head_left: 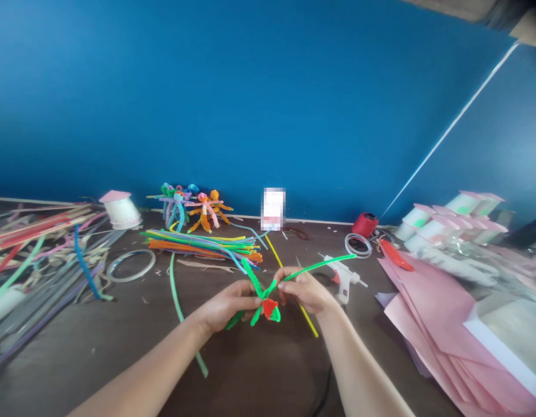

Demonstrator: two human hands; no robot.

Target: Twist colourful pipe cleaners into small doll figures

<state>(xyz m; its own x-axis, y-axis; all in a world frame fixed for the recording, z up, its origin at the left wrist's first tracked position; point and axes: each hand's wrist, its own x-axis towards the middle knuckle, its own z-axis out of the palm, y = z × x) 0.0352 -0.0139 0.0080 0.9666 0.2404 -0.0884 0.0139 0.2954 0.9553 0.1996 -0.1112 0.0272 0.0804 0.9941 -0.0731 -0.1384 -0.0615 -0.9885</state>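
My left hand [235, 304] is closed on a figure of green pipe cleaners with a red centre [269, 308], held above the dark table near the middle. My right hand [300, 289] pinches a green pipe cleaner [324, 263] that runs from the figure, its free end pointing up and right. Several green limbs spread from the red part. Behind my hands lies a bundle of coloured pipe cleaners [202, 245]. A yellow pipe cleaner [310, 322] passes beneath my right hand.
Finished pipe-cleaner figures [202, 211] stand near the blue wall. Loose strips [83, 266] and a tape ring [131, 266] lie left. A white glue gun [345, 280], a red spool [365, 225], pink sheets [437, 324] and paper cups [433, 229] are on the right.
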